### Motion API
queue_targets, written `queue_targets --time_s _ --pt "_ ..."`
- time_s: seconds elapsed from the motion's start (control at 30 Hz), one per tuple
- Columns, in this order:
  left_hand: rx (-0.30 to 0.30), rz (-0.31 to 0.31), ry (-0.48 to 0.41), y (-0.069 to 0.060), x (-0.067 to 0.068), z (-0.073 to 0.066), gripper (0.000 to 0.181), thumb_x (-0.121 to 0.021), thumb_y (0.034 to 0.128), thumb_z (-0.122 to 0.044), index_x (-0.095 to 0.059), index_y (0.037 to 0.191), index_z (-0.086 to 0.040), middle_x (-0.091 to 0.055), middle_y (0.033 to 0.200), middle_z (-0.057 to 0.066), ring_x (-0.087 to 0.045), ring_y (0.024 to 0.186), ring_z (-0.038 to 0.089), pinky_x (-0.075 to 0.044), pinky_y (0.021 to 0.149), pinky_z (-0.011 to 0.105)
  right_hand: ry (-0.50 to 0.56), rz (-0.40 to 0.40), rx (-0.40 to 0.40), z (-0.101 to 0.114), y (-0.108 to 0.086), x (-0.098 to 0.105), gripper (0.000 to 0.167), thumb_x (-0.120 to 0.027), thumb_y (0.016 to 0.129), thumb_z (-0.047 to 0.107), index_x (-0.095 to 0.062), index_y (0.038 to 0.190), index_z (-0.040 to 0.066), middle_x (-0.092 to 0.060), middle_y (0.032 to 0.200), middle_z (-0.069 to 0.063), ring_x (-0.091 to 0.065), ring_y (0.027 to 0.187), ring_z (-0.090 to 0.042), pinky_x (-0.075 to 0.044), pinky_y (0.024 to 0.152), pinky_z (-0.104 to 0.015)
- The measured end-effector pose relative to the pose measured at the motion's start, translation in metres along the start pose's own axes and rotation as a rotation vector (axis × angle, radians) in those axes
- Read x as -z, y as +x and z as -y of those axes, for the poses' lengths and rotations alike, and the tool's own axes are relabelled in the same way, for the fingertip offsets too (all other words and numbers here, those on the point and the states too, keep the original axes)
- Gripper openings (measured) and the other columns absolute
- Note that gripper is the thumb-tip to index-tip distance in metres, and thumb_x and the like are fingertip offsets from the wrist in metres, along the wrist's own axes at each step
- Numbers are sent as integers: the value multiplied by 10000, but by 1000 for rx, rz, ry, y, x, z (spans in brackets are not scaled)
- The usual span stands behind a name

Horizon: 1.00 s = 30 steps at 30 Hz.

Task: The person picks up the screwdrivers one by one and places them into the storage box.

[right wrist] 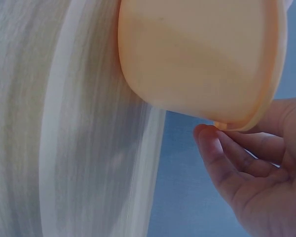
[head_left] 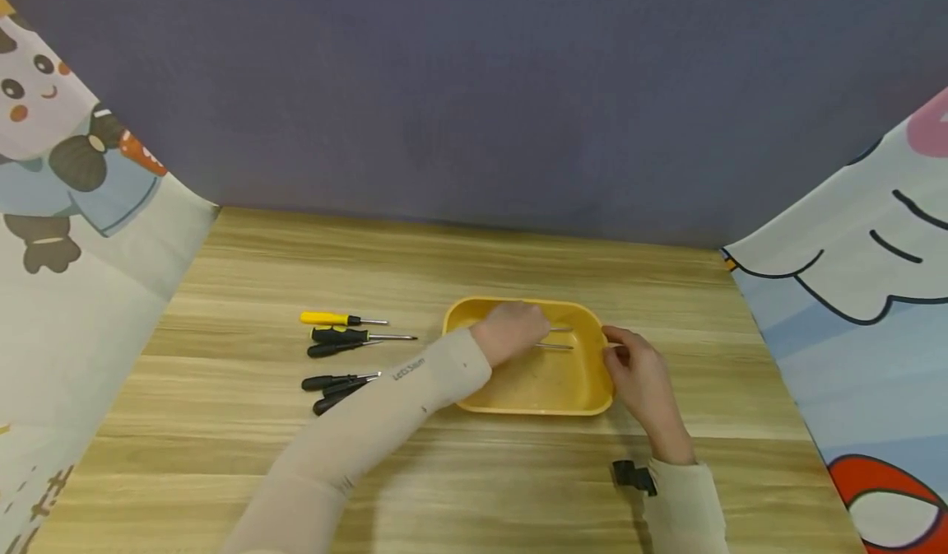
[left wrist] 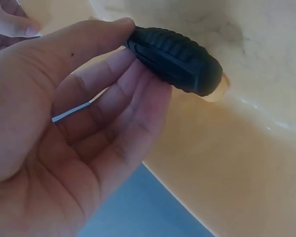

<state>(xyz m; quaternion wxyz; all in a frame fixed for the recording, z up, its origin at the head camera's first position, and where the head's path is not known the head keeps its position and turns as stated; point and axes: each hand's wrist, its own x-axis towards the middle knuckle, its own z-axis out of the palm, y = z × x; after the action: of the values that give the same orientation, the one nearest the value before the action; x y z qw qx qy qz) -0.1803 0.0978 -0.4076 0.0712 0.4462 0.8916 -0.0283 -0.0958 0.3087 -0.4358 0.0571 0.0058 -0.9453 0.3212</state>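
A yellow plastic basin (head_left: 533, 411) stands on the wooden table. My left hand (head_left: 513, 329) reaches into it and pinches the black ribbed handle of a screwdriver (left wrist: 180, 61) between thumb and fingers, as the left wrist view shows. Two thin metal shafts (head_left: 555, 346) stick out to the right of that hand inside the basin; the hand hides their other ends. At the basin's right end, my right hand (head_left: 643, 381) pinches the rim (right wrist: 232, 124) between thumb and fingers.
Left of the basin lie a yellow-handled screwdriver (head_left: 326, 318), a black and yellow one (head_left: 341, 335) and several black-handled screwdrivers (head_left: 322, 382), partly behind the left sleeve. A dark wall (head_left: 474, 109) rises behind the table (head_left: 244, 290). Printed cloths hang at both sides.
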Motion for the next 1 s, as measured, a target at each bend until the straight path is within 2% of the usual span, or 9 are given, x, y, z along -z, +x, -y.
queue_targets --time_s 0.17,0.37,0.5,0.6,0.7,0.8,0.9,1.0 --pt "32 22 -18 0 1 -2 195 -633 951 -5 -758 888 -140 -709 872 10 -553 642 83 -525 542 222 -1 -10 -1 0 0 0 329 -577 968 1 -605 1289 -68 -637 1189 -249 -655 953 -346 -548 783 -496" --pt "40 49 -29 -6 11 -3 167 -653 949 -22 -735 874 -148 -695 878 11 -514 650 95 -513 558 221 11 -18 7 1 0 0 320 -581 965 -16 -611 1278 -74 -642 1183 -250 -658 945 -346 -548 790 -493" --pt "38 13 -50 -15 18 -2 226 -636 953 -13 -692 798 -167 -661 825 -14 -472 644 96 -499 565 224 5 -6 -3 1 0 0 328 -578 970 -7 -603 1291 -71 -634 1196 -248 -653 955 -347 -550 791 -496" --pt "34 -25 -111 -26 23 1 286 -620 950 -13 -626 709 -167 -600 736 -26 -438 620 95 -478 574 233 -3 0 -7 1 0 -1 331 -575 973 1 -598 1296 -69 -632 1201 -248 -651 960 -351 -551 789 -503" --pt "45 -37 -174 -40 28 4 338 -599 959 -19 -573 658 -169 -552 688 -35 -431 594 92 -462 553 237 -13 -9 3 1 0 -2 325 -580 971 2 -604 1287 -71 -636 1190 -253 -655 951 -358 -554 778 -509" --pt "61 -62 -166 -55 32 7 351 -595 947 -11 -568 637 -174 -556 668 -46 -464 575 89 -468 523 247 -23 -20 17 2 1 -3 319 -585 967 1 -610 1276 -75 -642 1174 -256 -656 939 -363 -553 770 -512" --pt "75 -101 -155 -71 36 10 285 -623 905 -11 -611 665 -164 -581 671 -41 -497 580 94 -480 521 252 -23 -17 13 2 1 -3 322 -582 971 6 -607 1282 -73 -640 1183 -254 -657 947 -364 -552 775 -514" --pt "77 -130 -185 -87 37 14 150 -690 909 -72 -671 770 -127 -604 734 -24 -531 632 105 -493 567 235 -24 -3 -1 2 1 -3 332 -571 980 16 -598 1300 -68 -635 1202 -252 -654 967 -364 -550 788 -516"
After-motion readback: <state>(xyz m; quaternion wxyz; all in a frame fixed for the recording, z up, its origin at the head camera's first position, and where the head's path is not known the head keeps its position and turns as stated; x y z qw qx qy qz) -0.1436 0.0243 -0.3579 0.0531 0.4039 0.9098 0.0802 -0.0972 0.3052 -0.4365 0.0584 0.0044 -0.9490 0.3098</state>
